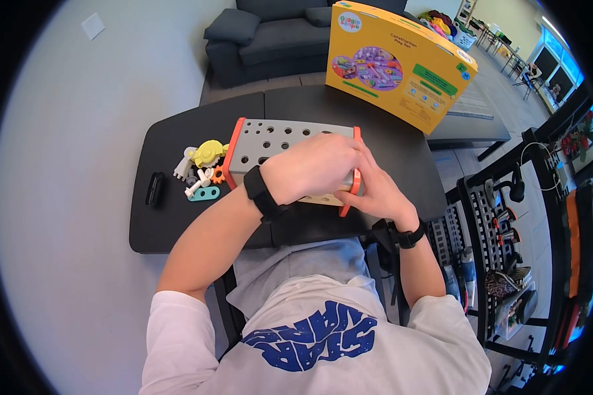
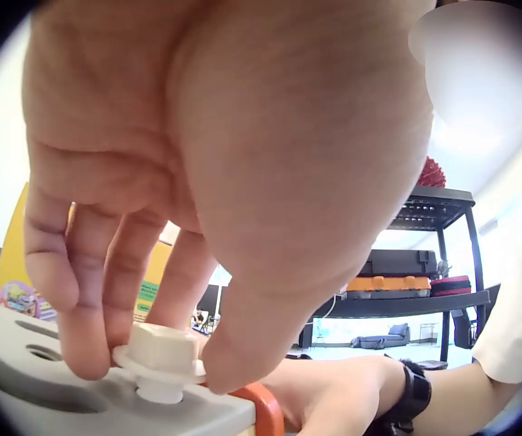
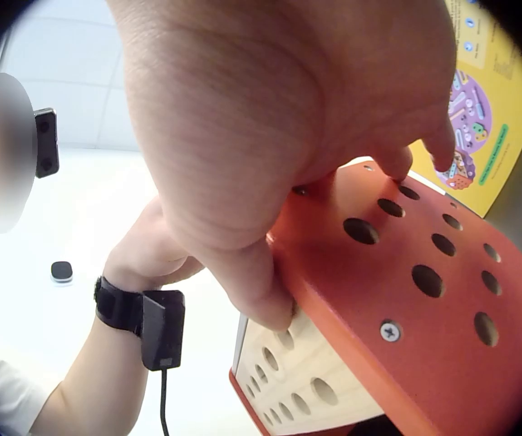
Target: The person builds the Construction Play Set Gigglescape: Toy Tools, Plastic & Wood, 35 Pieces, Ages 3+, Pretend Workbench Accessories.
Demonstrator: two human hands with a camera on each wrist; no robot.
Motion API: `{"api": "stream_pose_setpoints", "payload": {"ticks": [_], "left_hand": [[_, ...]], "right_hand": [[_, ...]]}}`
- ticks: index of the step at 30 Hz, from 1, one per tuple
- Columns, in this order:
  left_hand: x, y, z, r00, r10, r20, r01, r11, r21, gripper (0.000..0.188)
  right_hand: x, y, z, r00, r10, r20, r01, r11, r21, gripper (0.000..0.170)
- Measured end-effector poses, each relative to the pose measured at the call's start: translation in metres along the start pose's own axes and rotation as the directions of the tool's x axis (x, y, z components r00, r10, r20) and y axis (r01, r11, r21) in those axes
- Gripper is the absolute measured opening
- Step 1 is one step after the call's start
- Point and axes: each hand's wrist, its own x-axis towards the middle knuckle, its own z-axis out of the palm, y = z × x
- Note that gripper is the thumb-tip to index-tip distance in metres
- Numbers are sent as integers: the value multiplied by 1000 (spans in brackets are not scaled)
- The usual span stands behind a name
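A toy workbench box point(image 1: 296, 131) with a holed grey top, red end panels and a holed wooden side stands on the black table. Over the right end of its top, my left hand point(image 1: 319, 164) pinches a cream toy bolt point(image 2: 161, 350) between thumb and fingertips. The bolt has a hexagonal head and a wide flange, and its shank stands at the grey top. My right hand point(image 1: 382, 191) grips the box's right end. In the right wrist view, its thumb presses the wooden side point(image 3: 306, 368) while fingers reach over the red end panel point(image 3: 397, 272).
Left of the workbench box lie several toy parts: a yellow piece point(image 1: 209, 154), an orange gear point(image 1: 218, 175), a teal strip point(image 1: 204, 193) and white pieces. A black object point(image 1: 154, 189) lies near the table's left edge. A yellow carton point(image 1: 402, 66) stands at the back right.
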Motion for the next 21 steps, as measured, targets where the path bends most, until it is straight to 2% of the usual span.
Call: {"api": "stream_pose_setpoints", "payload": {"ticks": [1,3,7,9,10,12,13,15,16,18,19,21], "left_hand": [[1,-2,1,1000,0,0,0,1000,-1,15],[5,-10,5,984,32,174,-42,998,51,13],[9,-5,1,963,16,267,-22,1000,19,13],[7,1,-1,994,28,106,-12,988,-152,12],[7,-2,2,994,29,106,-12,988,-153,12],[6,-9,13,978,98,-183,-93,995,39,9],[4,-10,14,978,96,-184,-91,995,40,9],[1,-11,15,980,-23,-196,30,999,35,14],[1,-9,12,980,-22,-197,30,999,36,14],[2,-3,4,981,-194,17,192,979,70,19],[2,-6,7,981,-194,17,192,979,70,19],[1,-13,15,994,-86,-61,85,996,-19,17]], "right_hand": [[1,-2,-1,1000,-10,-1,10,1000,0,78],[1,-2,-1,1000,-22,-2,22,1000,1,79],[2,3,-1,1000,-20,14,21,1000,-12,80],[0,6,0,999,-23,24,23,1000,-18,81],[0,8,2,998,27,48,-25,999,-44,81],[0,7,2,994,76,73,-71,995,-70,81],[1,1,0,997,57,53,-55,998,-38,81],[2,-2,-1,999,37,31,-37,999,-8,80],[2,0,0,1000,10,19,-10,1000,-16,80],[2,0,0,1000,-17,8,17,1000,-23,80],[2,-1,-1,1000,-20,5,20,1000,-19,79],[1,0,0,1000,-21,4,21,1000,-13,79]]}}
